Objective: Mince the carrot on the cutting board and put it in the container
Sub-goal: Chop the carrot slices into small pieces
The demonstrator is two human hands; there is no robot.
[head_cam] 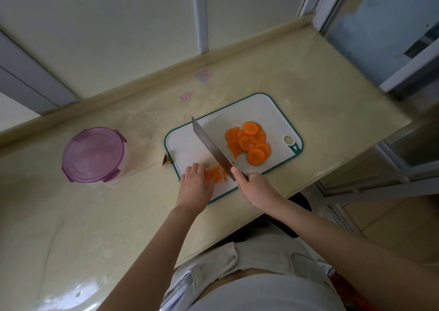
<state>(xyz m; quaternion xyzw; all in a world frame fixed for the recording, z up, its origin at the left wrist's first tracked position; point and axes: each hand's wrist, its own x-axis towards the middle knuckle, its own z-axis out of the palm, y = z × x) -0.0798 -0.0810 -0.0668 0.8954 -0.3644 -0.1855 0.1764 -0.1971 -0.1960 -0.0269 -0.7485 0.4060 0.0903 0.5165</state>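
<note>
While knife (211, 149) tilts, L hand (196, 183) holds carrot (214, 174) (bits).

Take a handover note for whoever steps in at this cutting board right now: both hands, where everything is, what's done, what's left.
Left hand: holds down the chopped carrot pieces at the cutting board's near left corner.
Right hand: grips the knife, blade angled over those pieces.
Carrot slices: piled on the board's right side, uncut.
Container: on the counter left of the board, lid on.
Done: carrot sliced, a few slices chopped.
Left: mince the rest, open the container, fill it.
</note>
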